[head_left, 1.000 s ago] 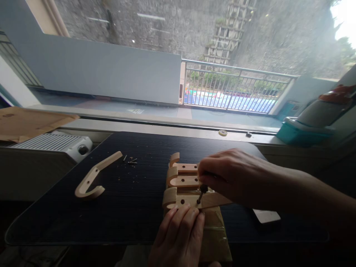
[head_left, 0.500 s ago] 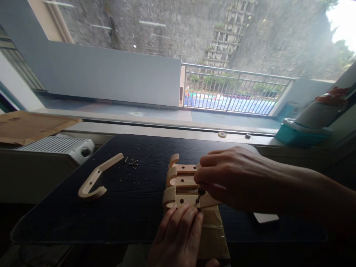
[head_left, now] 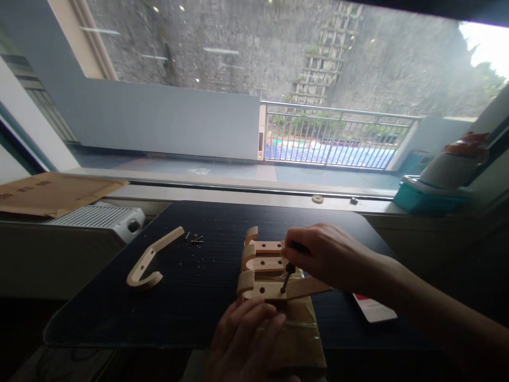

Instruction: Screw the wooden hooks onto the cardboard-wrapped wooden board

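Observation:
My right hand (head_left: pixel 312 245) is closed around a screwdriver (head_left: pixel 289 273), whose tip stands in the right hole of the nearest wooden hook (head_left: pixel 271 290). Two more wooden hooks, the middle one (head_left: pixel 270 263) and the far one (head_left: pixel 270 246), lie parallel behind it on a tape-wrapped block (head_left: pixel 302 339). My left hand (head_left: pixel 246 334) lies at the block's near side, fingers stretched and slightly apart, fingertips touching the near edge of the closest hook. Part of the screwdriver handle is hidden by the right hand.
A loose wooden hook (head_left: pixel 145 263) lies on the dark table (head_left: pixel 191 313), with several screws (head_left: pixel 198 240) beyond it. A white and red card-like object (head_left: pixel 376 309) is under my right forearm. A tape roll (head_left: pixel 317 199) sits on the windowsill; a cardboard piece (head_left: pixel 59 192) is far left.
The fingers of my left hand have drawn back a little and loosened on the nearest hook. My right hand has shifted slightly, showing more of the screwdriver. The view has moved a little.

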A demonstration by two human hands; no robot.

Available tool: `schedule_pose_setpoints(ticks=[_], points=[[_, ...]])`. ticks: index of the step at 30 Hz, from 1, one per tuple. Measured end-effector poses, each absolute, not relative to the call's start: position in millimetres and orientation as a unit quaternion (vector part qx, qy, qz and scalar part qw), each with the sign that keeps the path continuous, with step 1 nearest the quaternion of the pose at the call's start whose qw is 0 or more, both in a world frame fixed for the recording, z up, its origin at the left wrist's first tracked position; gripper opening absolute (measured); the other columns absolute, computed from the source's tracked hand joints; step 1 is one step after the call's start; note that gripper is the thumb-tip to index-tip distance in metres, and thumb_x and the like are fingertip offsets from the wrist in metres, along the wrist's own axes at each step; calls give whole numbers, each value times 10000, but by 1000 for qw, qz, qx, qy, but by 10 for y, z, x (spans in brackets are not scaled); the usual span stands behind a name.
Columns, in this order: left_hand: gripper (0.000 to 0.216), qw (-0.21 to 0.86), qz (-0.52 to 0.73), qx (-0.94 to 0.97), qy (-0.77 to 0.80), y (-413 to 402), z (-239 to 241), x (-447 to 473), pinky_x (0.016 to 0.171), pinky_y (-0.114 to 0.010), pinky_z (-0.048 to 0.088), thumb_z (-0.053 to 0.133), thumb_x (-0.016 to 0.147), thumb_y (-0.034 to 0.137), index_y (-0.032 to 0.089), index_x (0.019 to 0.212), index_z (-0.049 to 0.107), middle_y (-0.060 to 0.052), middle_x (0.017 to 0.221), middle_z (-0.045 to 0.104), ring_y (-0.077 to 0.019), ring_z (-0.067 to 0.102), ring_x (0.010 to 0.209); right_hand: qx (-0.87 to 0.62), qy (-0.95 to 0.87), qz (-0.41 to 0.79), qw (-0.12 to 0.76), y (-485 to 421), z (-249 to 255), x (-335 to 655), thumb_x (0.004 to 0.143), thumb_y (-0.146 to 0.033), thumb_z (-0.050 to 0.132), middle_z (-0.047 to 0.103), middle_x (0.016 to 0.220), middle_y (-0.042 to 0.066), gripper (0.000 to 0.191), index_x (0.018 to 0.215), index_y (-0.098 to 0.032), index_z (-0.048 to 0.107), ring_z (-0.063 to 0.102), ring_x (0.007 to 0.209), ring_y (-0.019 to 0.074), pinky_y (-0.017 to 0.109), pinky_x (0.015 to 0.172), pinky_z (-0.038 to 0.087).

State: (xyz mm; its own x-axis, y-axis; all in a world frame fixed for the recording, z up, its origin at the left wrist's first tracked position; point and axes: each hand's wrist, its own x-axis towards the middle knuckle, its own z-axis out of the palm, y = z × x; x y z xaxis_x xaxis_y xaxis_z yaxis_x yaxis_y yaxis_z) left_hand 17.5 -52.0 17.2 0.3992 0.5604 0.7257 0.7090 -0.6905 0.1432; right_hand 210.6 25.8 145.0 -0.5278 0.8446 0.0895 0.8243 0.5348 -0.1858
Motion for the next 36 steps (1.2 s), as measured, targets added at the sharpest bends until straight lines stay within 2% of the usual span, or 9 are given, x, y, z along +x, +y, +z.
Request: schedule_pose_setpoints(ticks=[3, 5, 8, 10, 16, 23, 27, 31, 36], points=[[270, -2, -458, -761, -459, -378, 411, 5, 912, -351, 442, 545, 824, 290, 236, 1086, 578, -52, 1100, 601, -220, 558, 1045, -473, -871, 103, 77, 186, 1447, 2158, 872, -351, 437, 541, 601, -23, 227, 792, -210, 597, 415, 515, 94, 232, 520, 256], [257, -93, -502, -689, -514, -102, 545, -40, 954, -372, 401, 520, 834, 342, 210, 1045, 582, -61, 1128, 586, -232, 531, 1084, -479, -868, 111, 71, 153, 1459, 2172, 869, -340, 441, 574, 639, -11, 216, 851, -217, 617, 449, 539, 104, 235, 529, 272], [459, -398, -473, -614, -491, 430, 643, 10, 991, -346, 355, 435, 862, 470, 171, 1206, 494, -94, 1266, 531, -237, 472, 1179, -479, -871, 89, 54, 142, 1511, 2133, 864, -323, 444, 599, 657, 3, 210, 873, -211, 621, 483, 560, 115, 241, 534, 285], [558, -459, -431, -624, -462, 700, 664, 73, 904, -332, 425, 370, 858, 554, 121, 1167, 538, -119, 1116, 630, -242, 566, 1052, -464, -883, 66, 42, 142, 1566, 2077, 858, -309, 448, 616, 672, 13, 200, 864, -203, 618, 508, 577, 120, 243, 533, 288], [592, -498, -374, -635, -457, 691, 706, -24, 765, -324, 450, 459, 794, 621, 93, 1002, 628, -62, 734, 671, -210, 618, 749, -424, -906, 7, -6, 113, 1687, 1949, 842, -230, 448, 656, 744, 32, 191, 880, -195, 633, 559, 641, 136, 252, 540, 285], [583, -491, -394, -560, -538, 404, 467, -498, 810, -297, 447, 495, 778, 609, 142, 1121, 558, -98, 1079, 621, -229, 569, 1011, -410, -910, 57, 9, 177, 1606, 2039, 847, -302, 469, 656, 811, 5, 211, 952, -234, 639, 535, 677, 120, 242, 587, 314], [590, -572, -315, -561, -509, 668, 407, -494, 781, -302, 462, 425, 793, 638, 135, 1068, 562, -106, 1052, 633, -217, 593, 962, -431, -900, 51, 39, 174, 1547, 2046, 837, -325, 476, 639, 777, -2, 195, 937, -226, 611, 508, 636, 116, 238, 557, 299], [456, -585, -230, -590, -507, 1018, 497, -260, 697, -289, 445, 670, 651, 540, 137, 860, 638, -49, 772, 658, -224, 610, 817, -431, -902, 18, 16, 98, 1584, 1931, 833, -264, 474, 646, 787, 11, 160, 912, -213, 604, 542, 678, 130, 247, 568, 300], [359, -619, -131, -632, -447, 957, 566, -68, 691, -268, 443, 760, 576, 439, 186, 817, 679, -21, 807, 674, -231, 609, 846, -388, -921, -26, -14, -40, 1615, 1881, 821, -157, 469, 655, 835, 42, 157, 874, -182, 615, 575, 732, 140, 247, 588, 310]])
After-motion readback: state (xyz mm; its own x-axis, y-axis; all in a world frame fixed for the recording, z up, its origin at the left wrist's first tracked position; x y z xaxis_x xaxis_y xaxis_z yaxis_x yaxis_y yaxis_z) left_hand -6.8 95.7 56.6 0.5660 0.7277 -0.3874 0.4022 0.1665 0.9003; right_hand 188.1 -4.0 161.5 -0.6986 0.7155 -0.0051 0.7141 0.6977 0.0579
